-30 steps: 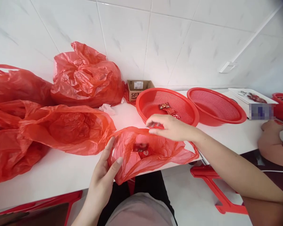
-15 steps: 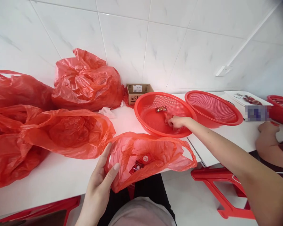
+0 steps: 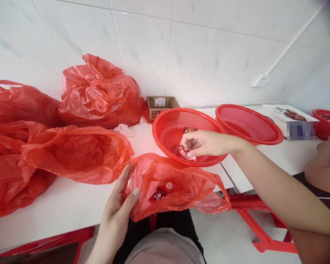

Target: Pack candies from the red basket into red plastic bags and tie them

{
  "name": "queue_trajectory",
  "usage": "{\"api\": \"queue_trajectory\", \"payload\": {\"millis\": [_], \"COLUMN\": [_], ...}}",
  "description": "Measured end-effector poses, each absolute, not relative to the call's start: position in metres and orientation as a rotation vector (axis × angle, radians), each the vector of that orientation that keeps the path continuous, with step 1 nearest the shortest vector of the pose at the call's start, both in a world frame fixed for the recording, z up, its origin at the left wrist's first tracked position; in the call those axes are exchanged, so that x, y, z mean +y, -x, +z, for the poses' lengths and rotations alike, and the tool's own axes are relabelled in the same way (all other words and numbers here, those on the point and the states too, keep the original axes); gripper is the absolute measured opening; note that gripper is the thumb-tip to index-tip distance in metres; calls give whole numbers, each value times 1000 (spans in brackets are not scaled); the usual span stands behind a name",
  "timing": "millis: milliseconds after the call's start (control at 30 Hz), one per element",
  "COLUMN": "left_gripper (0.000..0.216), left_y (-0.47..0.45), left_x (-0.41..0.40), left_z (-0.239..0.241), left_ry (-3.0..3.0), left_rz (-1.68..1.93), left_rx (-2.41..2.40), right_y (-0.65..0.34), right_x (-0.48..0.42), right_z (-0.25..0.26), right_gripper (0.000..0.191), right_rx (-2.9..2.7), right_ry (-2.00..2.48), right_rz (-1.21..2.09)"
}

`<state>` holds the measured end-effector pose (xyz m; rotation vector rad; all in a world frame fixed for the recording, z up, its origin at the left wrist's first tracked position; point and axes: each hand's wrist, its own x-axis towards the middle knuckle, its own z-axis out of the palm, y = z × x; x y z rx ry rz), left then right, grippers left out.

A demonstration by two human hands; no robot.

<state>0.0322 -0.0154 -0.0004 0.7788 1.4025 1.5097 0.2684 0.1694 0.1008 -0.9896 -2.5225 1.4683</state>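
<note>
My left hand (image 3: 118,205) grips the left edge of a small red plastic bag (image 3: 178,185) that hangs over the table's front edge; two small red packets (image 3: 162,190) show through it. My right hand (image 3: 205,143) is over the near rim of a red mesh basket (image 3: 165,130), fingers pinched on a small red wrapped packet (image 3: 183,152). Another red packet (image 3: 190,129) lies inside the basket.
Several full red plastic bags (image 3: 99,91) crowd the left of the white table (image 3: 71,201). A small cardboard box (image 3: 159,106) stands at the wall. A second red basket (image 3: 249,123) sits to the right. Another person's hand (image 3: 328,146) rests at far right. A red stool (image 3: 258,220) stands below.
My right hand went from above the bag into the basket, then drew back toward the bag with a red packet pinched in its fingers. The left hand kept hold of the bag.
</note>
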Motion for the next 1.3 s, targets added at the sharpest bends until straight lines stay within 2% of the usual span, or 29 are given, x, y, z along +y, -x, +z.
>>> {"api": "queue_trajectory", "payload": {"millis": [167,300,400,467,500,667,800,867,1000,1067,1200,1300], "left_gripper": [67,64,67,69,69,61,60,61,65,67,67,66], "left_y": [-35,-34,-33,-32,-32,-32,-31,-30,-31,-33,-35,-35], "left_x": [-14,-15,-16,-15,-15,-15,-16,-15,-11,-9,-9,-11], "left_z": [5,5,4,3,3,4,3,3,5,6,7,6], "left_ry": [-737,-724,-763,-783,-786,-768,-759,-766,-741,-709,-696,-739], "left_rz": [1485,1479,1478,1487,1490,1491,1501,1505,1487,1484,1484,1499], "left_rx": [1389,1370,1403,1424,1428,1379,1395,1400,1364,1334,1329,1364], "right_y": [-233,-238,-250,-254,-254,-249,-250,-252,-246,-237,-228,-242], "right_x": [128,164,199,210,211,210,217,209,157,129,132,189], "right_z": [89,68,45,27,19,1,25,46,84,91,79,60], "right_gripper": [13,14,36,54,57,47,41,39,37,36,34,34], "right_rx": [-2515,-2444,-2629,-2883,-2981,-3049,-2878,-2740,-2524,-2533,-2559,-2535], "right_ry": [888,1085,1334,1393,1390,1438,1583,1547,1020,831,846,1185], "right_rz": [1334,910,620,576,571,493,330,349,999,1183,1058,643]}}
